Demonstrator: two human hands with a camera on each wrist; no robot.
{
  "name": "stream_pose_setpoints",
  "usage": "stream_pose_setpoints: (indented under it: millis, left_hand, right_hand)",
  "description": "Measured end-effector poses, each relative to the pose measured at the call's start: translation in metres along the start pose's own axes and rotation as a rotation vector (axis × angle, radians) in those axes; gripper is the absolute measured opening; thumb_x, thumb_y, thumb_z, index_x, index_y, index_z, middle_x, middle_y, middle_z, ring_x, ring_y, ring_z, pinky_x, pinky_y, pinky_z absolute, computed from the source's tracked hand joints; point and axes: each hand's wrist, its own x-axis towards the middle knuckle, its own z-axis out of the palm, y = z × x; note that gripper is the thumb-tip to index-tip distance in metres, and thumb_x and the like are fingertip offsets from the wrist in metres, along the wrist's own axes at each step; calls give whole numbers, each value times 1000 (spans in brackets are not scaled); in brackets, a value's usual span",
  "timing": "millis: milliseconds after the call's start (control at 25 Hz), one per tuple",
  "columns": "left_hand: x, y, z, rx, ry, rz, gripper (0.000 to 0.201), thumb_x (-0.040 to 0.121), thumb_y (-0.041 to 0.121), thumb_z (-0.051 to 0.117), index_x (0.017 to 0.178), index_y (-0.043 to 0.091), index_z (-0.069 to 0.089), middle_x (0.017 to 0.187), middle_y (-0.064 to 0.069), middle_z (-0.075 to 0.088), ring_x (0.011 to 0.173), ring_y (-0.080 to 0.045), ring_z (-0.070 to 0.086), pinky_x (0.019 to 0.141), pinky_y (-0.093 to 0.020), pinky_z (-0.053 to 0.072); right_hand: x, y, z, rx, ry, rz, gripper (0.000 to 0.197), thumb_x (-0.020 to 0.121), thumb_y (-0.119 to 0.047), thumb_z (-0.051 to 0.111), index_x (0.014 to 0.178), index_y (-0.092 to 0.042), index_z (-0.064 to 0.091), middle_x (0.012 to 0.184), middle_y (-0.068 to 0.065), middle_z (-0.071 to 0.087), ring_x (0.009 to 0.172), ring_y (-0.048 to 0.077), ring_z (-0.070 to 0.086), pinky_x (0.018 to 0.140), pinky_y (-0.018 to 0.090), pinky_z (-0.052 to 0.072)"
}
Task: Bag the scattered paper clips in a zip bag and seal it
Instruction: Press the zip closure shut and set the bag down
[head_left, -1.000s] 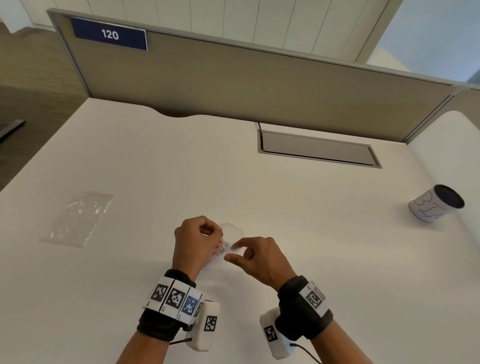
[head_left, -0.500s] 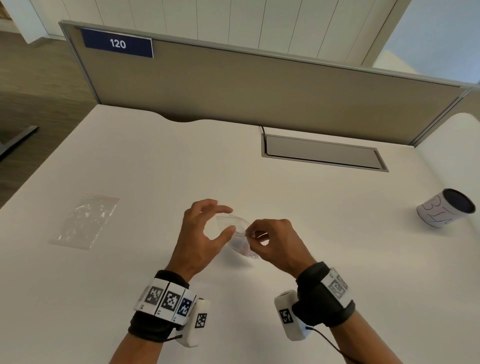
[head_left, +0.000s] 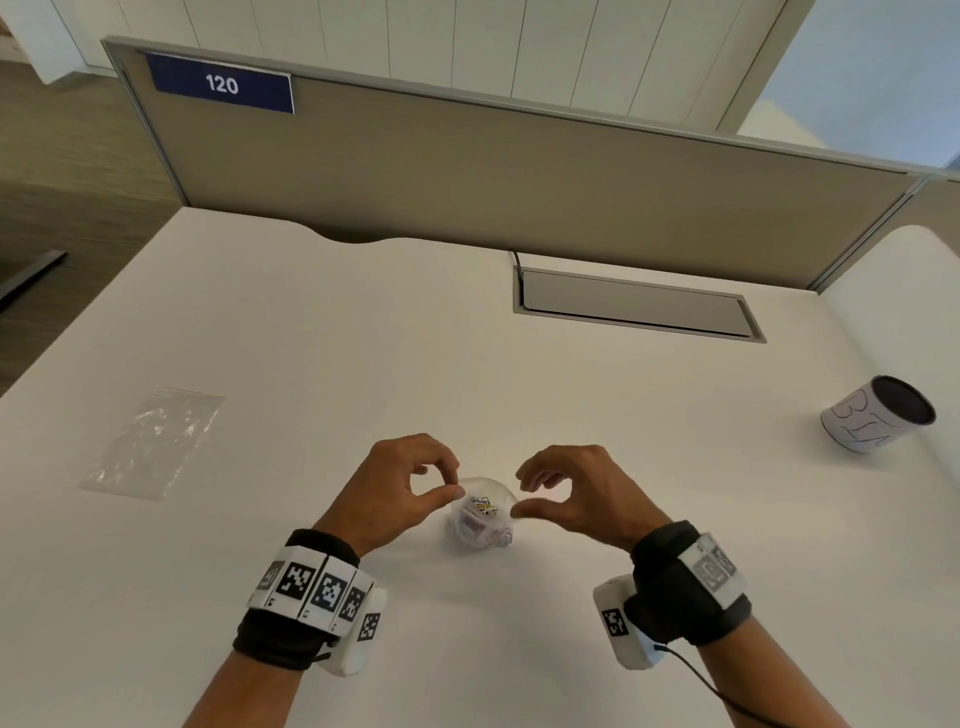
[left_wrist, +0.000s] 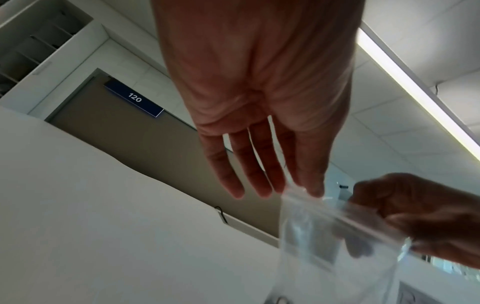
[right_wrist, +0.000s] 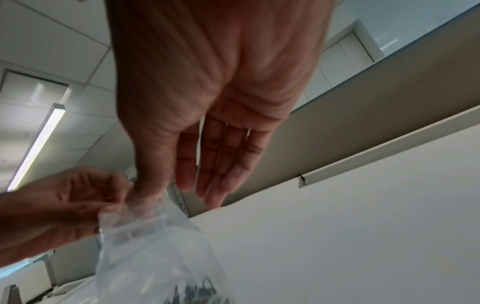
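A small clear zip bag (head_left: 480, 522) with several coloured paper clips (head_left: 485, 506) inside stands on the white table (head_left: 363, 338) between my hands. My left hand (head_left: 449, 491) pinches the bag's top left corner between thumb and forefinger. My right hand (head_left: 522, 501) pinches the top right corner. In the left wrist view the zip bag (left_wrist: 324, 236) hangs below my left hand (left_wrist: 309, 189), whose other fingers are straight. The right wrist view has the right hand (right_wrist: 150, 193) pinching the zip bag (right_wrist: 155, 246), and paper clips (right_wrist: 197, 290) show at its bottom.
A second clear zip bag (head_left: 156, 441) lies flat at the table's left. A white paper cup (head_left: 878, 415) lies on its side at the far right. A grey cable hatch (head_left: 634, 306) sits toward the back, below the partition (head_left: 519, 176).
My left hand let go of the bag's body and opened; now it pinches the top left corner. The right hand shifted to the right corner, so the bag's mouth is stretched between both hands.
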Motion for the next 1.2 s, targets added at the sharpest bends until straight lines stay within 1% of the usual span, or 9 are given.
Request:
stream_pose_setpoints:
  millis: [120, 200, 360, 440, 640, 800, 920, 1040, 1200]
  left_hand:
    - [-2, -1, 7, -30, 2, 46, 15, 81, 25, 77, 93, 21, 72, 107, 11, 71, 103, -5, 64, 87, -26, 57]
    - [-2, -3, 9, -66, 41, 32, 16, 82, 24, 76, 98, 23, 72, 100, 11, 72, 98, -7, 67, 86, -27, 58]
    - [-1, -3, 8, -106, -2, -10, 42, 70, 29, 85, 108, 25, 69, 95, 9, 74, 94, -6, 70, 85, -21, 57]
    - [-2, -4, 7, -120, -23, -37, 51, 66, 21, 89, 112, 27, 66, 94, 5, 74, 92, -9, 70, 86, -21, 57]
    - [-2, 0, 9, -169, 55, -58, 31, 76, 8, 81, 101, 23, 70, 77, 1, 76, 77, -12, 72, 82, -21, 58]
    - [-5, 2, 13, -225, 48, -68, 36, 79, 7, 77, 109, 19, 63, 79, 0, 74, 77, -13, 71, 82, -20, 57]
    - [-6, -1, 15, -255, 45, -128, 37, 83, 7, 73, 112, 20, 55, 80, 1, 72, 81, -10, 69, 86, -15, 51]
    - [-6, -3, 19, -391, 65, -200, 32, 87, 4, 67, 112, 17, 52, 83, -1, 69, 82, -7, 65, 88, -19, 47]
    - [-8, 0, 21, -632, 148, -210, 39, 83, 2, 71, 115, 13, 54, 87, -4, 66, 88, -10, 64, 80, -21, 52]
  right_hand:
    - [-8, 2, 9, 55, -21, -6, 47, 65, -53, 80, 99, -25, 66, 108, -11, 68, 94, 4, 64, 81, 24, 53]
    - [-11, 2, 15, 68, -22, -12, 49, 65, -49, 81, 102, -25, 61, 102, -12, 69, 93, 4, 64, 81, 21, 53]
    - [-9, 8, 24, 140, 134, 48, 23, 81, -25, 74, 94, -17, 57, 87, -4, 73, 80, 2, 68, 76, 20, 56]
    - [-9, 9, 24, 174, 184, 74, 16, 83, -20, 72, 91, -16, 59, 84, -2, 75, 78, 1, 69, 75, 16, 55]
    - [-10, 8, 21, 213, 238, 48, 11, 85, -14, 70, 90, -14, 60, 83, -4, 74, 79, 4, 69, 74, 15, 52]
    - [-9, 10, 22, 304, 192, 69, 23, 79, -22, 76, 99, -17, 65, 89, -4, 72, 86, 8, 68, 75, 19, 54]
    - [-7, 11, 28, 254, 154, 87, 12, 80, -21, 75, 92, -19, 73, 84, -7, 73, 79, 6, 66, 73, 19, 53]
    - [-5, 7, 27, 283, 157, 84, 4, 85, -17, 69, 86, -17, 73, 82, -7, 73, 75, 8, 65, 72, 25, 54]
    - [-1, -9, 24, 331, 115, 51, 7, 88, -13, 64, 83, -16, 69, 76, -7, 68, 69, 8, 60, 71, 30, 52]
